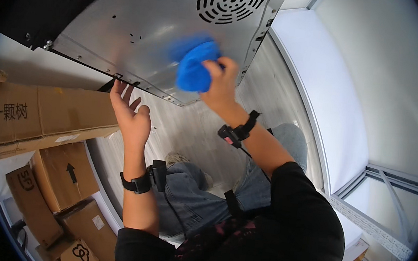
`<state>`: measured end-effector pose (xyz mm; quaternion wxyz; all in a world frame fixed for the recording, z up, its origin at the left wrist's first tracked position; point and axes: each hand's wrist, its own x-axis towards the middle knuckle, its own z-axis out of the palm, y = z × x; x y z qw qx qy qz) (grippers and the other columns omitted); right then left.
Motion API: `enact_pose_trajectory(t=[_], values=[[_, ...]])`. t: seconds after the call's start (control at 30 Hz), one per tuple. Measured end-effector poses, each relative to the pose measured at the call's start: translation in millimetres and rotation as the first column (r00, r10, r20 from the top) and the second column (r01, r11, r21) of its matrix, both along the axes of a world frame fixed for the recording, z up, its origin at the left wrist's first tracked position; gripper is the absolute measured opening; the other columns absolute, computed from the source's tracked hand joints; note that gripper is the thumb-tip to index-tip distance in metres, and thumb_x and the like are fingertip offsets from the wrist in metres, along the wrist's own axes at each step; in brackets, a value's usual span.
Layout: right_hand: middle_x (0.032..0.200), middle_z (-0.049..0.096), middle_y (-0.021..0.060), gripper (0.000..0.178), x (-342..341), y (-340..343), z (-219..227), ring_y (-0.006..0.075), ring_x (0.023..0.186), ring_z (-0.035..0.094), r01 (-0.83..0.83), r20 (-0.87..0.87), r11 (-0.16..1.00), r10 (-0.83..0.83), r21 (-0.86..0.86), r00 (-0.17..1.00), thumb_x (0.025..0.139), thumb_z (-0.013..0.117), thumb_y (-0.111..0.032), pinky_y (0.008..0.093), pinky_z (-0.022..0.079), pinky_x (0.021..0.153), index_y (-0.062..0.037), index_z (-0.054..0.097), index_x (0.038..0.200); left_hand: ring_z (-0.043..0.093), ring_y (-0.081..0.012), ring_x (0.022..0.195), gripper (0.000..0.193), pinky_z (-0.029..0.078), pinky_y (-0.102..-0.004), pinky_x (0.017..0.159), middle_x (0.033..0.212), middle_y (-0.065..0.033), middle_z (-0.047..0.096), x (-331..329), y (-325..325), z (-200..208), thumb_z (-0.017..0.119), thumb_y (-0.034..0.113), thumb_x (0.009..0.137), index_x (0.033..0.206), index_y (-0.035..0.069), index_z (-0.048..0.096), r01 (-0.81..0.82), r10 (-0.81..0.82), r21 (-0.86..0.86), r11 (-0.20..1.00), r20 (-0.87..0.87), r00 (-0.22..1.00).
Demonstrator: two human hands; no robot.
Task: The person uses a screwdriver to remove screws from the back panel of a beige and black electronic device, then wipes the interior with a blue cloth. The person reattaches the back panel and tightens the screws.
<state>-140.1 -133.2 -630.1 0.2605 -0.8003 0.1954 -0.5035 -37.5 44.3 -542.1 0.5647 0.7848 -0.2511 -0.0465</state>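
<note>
A large metal appliance panel (151, 46) with round vent slots and small screws fills the top of the view. My right hand (220, 84) grips a bright blue cloth (195, 67) and holds it against or close to the panel's lower middle; the cloth reflects in the shiny metal. My left hand (132, 109) is raised below the panel's lower left edge, palm turned up. Its fingers are apart, and the fingertips reach the edge near a small slot. Nothing shows in that palm.
Cardboard boxes (71, 175) are piled at the left, with a long carton (46, 111) above them. A white wall-like panel (322, 85) and a metal frame (385, 215) stand at the right. My bent legs (188, 193) are over the pale wood-look floor (179, 128).
</note>
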Motion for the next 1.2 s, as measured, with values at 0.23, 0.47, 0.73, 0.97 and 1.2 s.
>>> enact_pose_trajectory(t=[0.23, 0.47, 0.73, 0.97, 1.2], values=[[0.118, 0.040, 0.0203, 0.082, -33.9, -64.1, -48.5, 0.0392, 0.111, 0.039, 0.311, 0.073, 0.947, -0.306, -0.075, 0.949, 0.056, 0.077, -0.007, 0.0499, 0.033, 0.095, -0.0059, 0.041, 0.130, 0.033, -0.0334, 0.137, 0.079, 0.039, -0.0417, 0.102, 0.148, -0.0137, 0.031, -4.2, 6.8, 3.1, 0.038, -0.013, 0.067, 0.144, 0.006, 0.032, 0.029, -0.063, -0.156, 0.987, -0.218, 0.974], [0.114, 0.041, 0.0173, 0.069, 23.5, 33.6, -49.9, 0.0382, 0.107, 0.040, -0.013, 0.012, 1.000, 0.014, -0.021, 1.000, 0.057, 0.073, -0.003, 0.0477, 0.035, 0.091, -0.0187, 0.054, 0.122, 0.036, -0.0305, 0.136, 0.077, 0.039, -0.0401, 0.103, 0.144, -0.0145, 0.038, -3.3, 9.2, 7.9, 0.039, -0.012, 0.067, 0.143, 0.002, 0.033, -0.033, -0.005, -0.137, 0.990, -0.267, 0.964], [0.113, 0.042, 0.0150, 0.068, 38.4, 65.7, -50.6, 0.0371, 0.104, 0.044, -0.233, 0.021, 0.970, 0.232, 0.063, 0.972, 0.056, 0.071, 0.003, 0.0465, 0.039, 0.090, -0.0212, 0.059, 0.118, 0.035, -0.0309, 0.136, 0.083, 0.037, -0.0424, 0.102, 0.144, -0.0148, 0.036, 1.0, 7.8, -8.8, 0.042, -0.012, 0.065, 0.145, 0.007, 0.028, -0.024, -0.005, -0.147, 0.989, -0.196, 0.981], [0.116, 0.040, 0.0159, 0.072, -43.2, -35.0, -80.4, 0.0353, 0.106, 0.045, 0.334, 0.017, 0.927, -0.342, 0.171, 0.940, 0.063, 0.073, -0.001, 0.0447, 0.041, 0.091, -0.0118, 0.049, 0.131, 0.034, -0.0324, 0.137, 0.083, 0.037, -0.0439, 0.104, 0.146, -0.0166, 0.033, -9.1, 0.0, -3.4, 0.040, -0.012, 0.065, 0.145, 0.007, 0.027, -0.032, 0.022, -0.071, 0.997, -0.143, 0.989], [0.109, 0.044, 0.0168, 0.079, -35.0, -54.3, -72.6, 0.0355, 0.101, 0.045, 0.353, 0.024, 0.932, -0.356, 0.077, 0.934, 0.059, 0.077, -0.005, 0.0455, 0.041, 0.086, -0.0114, 0.051, 0.134, 0.039, -0.0307, 0.133, 0.077, 0.040, -0.0419, 0.102, 0.143, -0.0163, 0.035, -6.1, -3.8, -5.0, 0.041, -0.010, 0.068, 0.143, 0.005, 0.030, -0.075, 0.062, -0.092, 0.993, -0.140, 0.988]])
